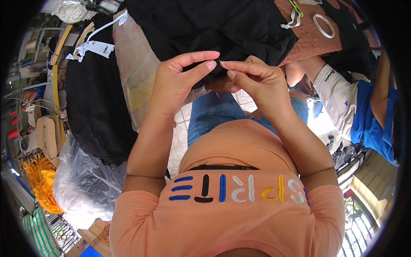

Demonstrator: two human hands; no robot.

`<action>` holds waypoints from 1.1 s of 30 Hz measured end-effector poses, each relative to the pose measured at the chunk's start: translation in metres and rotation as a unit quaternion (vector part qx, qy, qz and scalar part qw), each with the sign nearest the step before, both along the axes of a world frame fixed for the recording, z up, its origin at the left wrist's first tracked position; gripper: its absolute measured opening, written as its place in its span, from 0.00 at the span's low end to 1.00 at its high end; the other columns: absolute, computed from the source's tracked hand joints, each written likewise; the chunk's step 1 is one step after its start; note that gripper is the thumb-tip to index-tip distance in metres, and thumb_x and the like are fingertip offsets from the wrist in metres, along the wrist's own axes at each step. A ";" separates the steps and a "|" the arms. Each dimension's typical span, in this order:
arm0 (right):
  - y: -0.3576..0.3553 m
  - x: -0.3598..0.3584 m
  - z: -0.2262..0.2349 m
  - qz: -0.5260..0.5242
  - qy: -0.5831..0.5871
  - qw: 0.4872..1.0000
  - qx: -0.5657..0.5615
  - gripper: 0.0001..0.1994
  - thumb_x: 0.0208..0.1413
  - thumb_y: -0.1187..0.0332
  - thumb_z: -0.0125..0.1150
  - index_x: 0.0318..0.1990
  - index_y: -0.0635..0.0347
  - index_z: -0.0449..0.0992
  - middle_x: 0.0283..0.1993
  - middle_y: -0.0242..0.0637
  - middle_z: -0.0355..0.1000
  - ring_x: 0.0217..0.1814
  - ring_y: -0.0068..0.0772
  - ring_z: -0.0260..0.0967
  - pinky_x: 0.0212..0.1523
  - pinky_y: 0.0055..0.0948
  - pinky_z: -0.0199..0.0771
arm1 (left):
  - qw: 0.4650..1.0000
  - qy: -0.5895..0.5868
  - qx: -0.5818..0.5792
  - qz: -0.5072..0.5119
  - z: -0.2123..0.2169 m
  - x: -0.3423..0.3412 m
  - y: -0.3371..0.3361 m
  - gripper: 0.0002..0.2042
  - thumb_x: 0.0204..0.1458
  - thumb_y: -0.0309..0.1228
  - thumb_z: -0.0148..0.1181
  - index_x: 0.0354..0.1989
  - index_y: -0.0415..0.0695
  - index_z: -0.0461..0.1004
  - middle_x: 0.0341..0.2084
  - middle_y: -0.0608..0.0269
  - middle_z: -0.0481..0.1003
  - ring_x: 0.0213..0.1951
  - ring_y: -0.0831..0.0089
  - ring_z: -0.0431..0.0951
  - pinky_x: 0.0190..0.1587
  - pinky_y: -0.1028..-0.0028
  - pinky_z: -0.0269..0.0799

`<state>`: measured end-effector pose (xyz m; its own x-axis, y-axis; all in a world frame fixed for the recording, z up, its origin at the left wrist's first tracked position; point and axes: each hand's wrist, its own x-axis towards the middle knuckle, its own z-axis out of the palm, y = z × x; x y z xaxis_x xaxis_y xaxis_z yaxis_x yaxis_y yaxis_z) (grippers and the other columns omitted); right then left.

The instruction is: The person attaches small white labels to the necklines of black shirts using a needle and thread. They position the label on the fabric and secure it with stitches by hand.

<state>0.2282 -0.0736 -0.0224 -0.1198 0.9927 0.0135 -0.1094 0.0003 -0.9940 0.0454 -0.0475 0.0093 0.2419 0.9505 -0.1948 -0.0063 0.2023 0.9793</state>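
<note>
Orange shirt cloth (239, 214) with stitched coloured shapes fills the lower middle, closest to the lens, and both bare forearms rise from it toward the centre. Far left, near the bent rim, sit a heap of yellow fabric (40, 180) and a crumpled clear plastic bag (85, 180), crowding that side. Above them a long black garment (94, 98) hangs down with white paper tags (96, 48) near its top edge, and just beside it lies a translucent plastic sheet (137, 73).

The left hand (180, 83) pinches the lower edge of the black fabric (218, 25), thumb on the near side and fingers curled over the far side, gripping the cloth firmly. That fabric spreads from the top of the view down to the hands, its hem ending right between them. The right hand (259, 81) meets the left almost fingertip to fingertip; thumb and forefinger are pressed together on something thin and pale, possibly a needle or thread end, too small to tell. Blue jeans (209, 113) show below the hands, with pale tiled floor beside them as the only open gap.

Right of centre a brown cloth (310, 36) carries a white tape ring (324, 25). At the right edge another person's white sleeve (338, 96) reaches in, well apart from the hands
</note>
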 end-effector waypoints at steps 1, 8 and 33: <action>0.000 0.000 -0.001 -0.001 -0.001 1.000 0.001 0.10 0.52 0.77 0.60 0.42 0.57 0.80 0.28 0.27 0.65 0.26 0.15 0.69 0.26 0.13 0.66 | 1.000 -0.002 -0.001 -0.002 -0.001 0.000 0.000 0.12 0.49 0.22 0.61 0.43 0.38 0.77 0.39 0.63 0.77 0.42 0.81 0.74 0.49 0.79 0.66; 0.000 0.000 -0.001 -0.004 0.002 1.000 -0.003 0.10 0.52 0.77 0.59 0.41 0.57 0.81 0.28 0.27 0.65 0.26 0.15 0.69 0.26 0.14 0.67 | 1.000 0.002 -0.009 -0.003 0.002 0.001 0.001 0.12 0.49 0.22 0.62 0.42 0.38 0.77 0.39 0.62 0.77 0.42 0.80 0.74 0.49 0.79 0.66; 0.003 0.006 0.003 0.014 -0.005 1.000 0.001 0.07 0.51 0.76 0.60 0.38 0.63 0.80 0.29 0.31 0.71 0.26 0.18 0.70 0.28 0.16 0.71 | 0.999 0.040 -0.004 -0.008 0.008 0.005 -0.002 0.11 0.49 0.24 0.62 0.42 0.39 0.77 0.38 0.64 0.77 0.41 0.81 0.74 0.47 0.81 0.67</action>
<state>0.2342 -0.0701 -0.0195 -0.1468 0.9890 0.0150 -0.0990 0.0003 -0.9951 0.0506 -0.0494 0.0168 0.2411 0.9448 -0.2220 0.0762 0.2096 0.9748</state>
